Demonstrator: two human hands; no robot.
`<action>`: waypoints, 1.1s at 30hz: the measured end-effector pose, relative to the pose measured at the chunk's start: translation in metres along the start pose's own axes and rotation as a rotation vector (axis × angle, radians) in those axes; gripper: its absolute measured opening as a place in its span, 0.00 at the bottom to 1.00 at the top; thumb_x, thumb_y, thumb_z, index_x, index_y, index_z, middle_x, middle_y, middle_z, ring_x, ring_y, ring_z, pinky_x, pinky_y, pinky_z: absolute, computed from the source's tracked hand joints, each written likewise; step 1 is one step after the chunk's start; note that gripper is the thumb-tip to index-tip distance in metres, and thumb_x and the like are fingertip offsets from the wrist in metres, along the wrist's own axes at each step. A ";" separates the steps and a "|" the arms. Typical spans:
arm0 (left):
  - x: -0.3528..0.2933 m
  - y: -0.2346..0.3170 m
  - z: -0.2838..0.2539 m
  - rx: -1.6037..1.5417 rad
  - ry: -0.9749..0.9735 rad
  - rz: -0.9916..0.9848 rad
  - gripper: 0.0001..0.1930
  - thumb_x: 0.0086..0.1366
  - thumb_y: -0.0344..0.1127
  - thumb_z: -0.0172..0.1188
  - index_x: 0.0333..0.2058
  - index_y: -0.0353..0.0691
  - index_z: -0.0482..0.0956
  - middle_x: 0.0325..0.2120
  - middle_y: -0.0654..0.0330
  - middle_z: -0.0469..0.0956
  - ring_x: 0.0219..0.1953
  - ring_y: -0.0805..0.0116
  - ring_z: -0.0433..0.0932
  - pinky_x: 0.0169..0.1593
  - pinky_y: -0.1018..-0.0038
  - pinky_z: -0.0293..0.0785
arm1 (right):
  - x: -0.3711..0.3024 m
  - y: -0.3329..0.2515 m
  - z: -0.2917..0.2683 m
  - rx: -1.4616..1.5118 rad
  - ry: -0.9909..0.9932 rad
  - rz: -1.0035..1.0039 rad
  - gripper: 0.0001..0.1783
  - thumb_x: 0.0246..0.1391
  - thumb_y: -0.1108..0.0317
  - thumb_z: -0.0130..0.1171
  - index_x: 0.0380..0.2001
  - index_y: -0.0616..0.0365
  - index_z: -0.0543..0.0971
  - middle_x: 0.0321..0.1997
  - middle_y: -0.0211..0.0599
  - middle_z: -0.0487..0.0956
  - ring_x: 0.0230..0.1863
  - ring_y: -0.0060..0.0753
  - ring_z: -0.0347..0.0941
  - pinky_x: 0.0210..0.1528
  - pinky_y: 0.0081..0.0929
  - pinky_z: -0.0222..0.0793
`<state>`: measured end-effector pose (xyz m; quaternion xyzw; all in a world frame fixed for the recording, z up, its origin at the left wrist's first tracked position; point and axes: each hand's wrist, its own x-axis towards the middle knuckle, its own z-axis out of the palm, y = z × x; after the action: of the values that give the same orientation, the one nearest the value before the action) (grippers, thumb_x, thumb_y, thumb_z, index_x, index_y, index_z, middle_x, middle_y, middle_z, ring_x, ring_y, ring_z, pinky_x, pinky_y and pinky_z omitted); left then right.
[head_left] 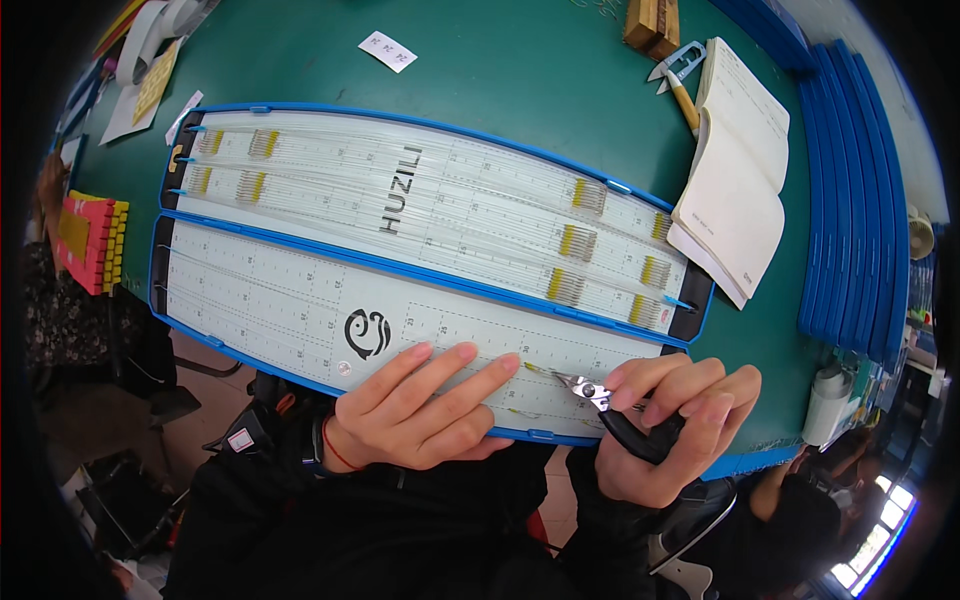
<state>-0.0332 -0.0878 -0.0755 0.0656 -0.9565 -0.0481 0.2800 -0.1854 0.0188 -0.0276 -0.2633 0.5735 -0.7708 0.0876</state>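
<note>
A long blue-rimmed case [270, 270] lies unfolded in front of me, its two white panels marked with rulers. My left hand [425, 415] rests flat on the near panel, fingers spread and holding nothing visible. Beside its index fingertip is a tiny yellow-green piece [532, 367]. My right hand [690, 425] grips small metal nippers [588, 391] by their black handles. The nippers' tips point left, close to that piece; whether they touch it I cannot tell. A second thin yellowish piece [520, 412] sits lower on the panel.
Clear lines and clusters of yellow-and-metal pieces [563, 285] fill the far panel. An open notebook [735, 190] overlaps the case's right end, near thread snips [677, 65] and a wooden block [652, 25]. Blue cases [850, 200] stand at right. Other people sit at both sides.
</note>
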 end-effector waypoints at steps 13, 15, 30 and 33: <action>-0.001 -0.001 0.000 0.013 -0.010 0.016 0.19 0.65 0.58 0.48 0.25 0.51 0.67 0.44 0.72 0.81 0.47 0.73 0.77 0.55 0.74 0.67 | 0.000 -0.001 0.000 0.007 -0.010 0.028 0.14 0.64 0.64 0.40 0.29 0.62 0.56 0.17 0.39 0.64 0.16 0.37 0.70 0.25 0.35 0.75; -0.001 -0.001 0.000 0.013 -0.007 0.016 0.19 0.65 0.58 0.48 0.25 0.51 0.67 0.44 0.73 0.81 0.48 0.73 0.77 0.55 0.74 0.67 | 0.000 -0.002 -0.001 -0.001 -0.017 0.026 0.13 0.64 0.64 0.40 0.29 0.62 0.56 0.17 0.39 0.64 0.17 0.37 0.70 0.25 0.35 0.75; -0.002 0.001 0.001 0.049 0.010 0.005 0.19 0.64 0.59 0.48 0.24 0.53 0.67 0.44 0.76 0.81 0.48 0.76 0.76 0.56 0.75 0.65 | 0.000 0.001 0.001 0.016 -0.028 -0.009 0.13 0.64 0.64 0.42 0.30 0.61 0.56 0.18 0.38 0.63 0.18 0.36 0.70 0.25 0.37 0.76; 0.000 0.002 0.001 0.026 -0.002 0.002 0.19 0.64 0.59 0.49 0.24 0.53 0.67 0.43 0.75 0.81 0.47 0.75 0.77 0.55 0.75 0.66 | -0.001 -0.001 -0.001 -0.001 -0.008 -0.021 0.13 0.64 0.66 0.41 0.30 0.61 0.55 0.18 0.38 0.63 0.17 0.34 0.68 0.25 0.34 0.74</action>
<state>-0.0338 -0.0862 -0.0759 0.0683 -0.9575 -0.0357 0.2780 -0.1849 0.0208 -0.0276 -0.2725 0.5707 -0.7703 0.0817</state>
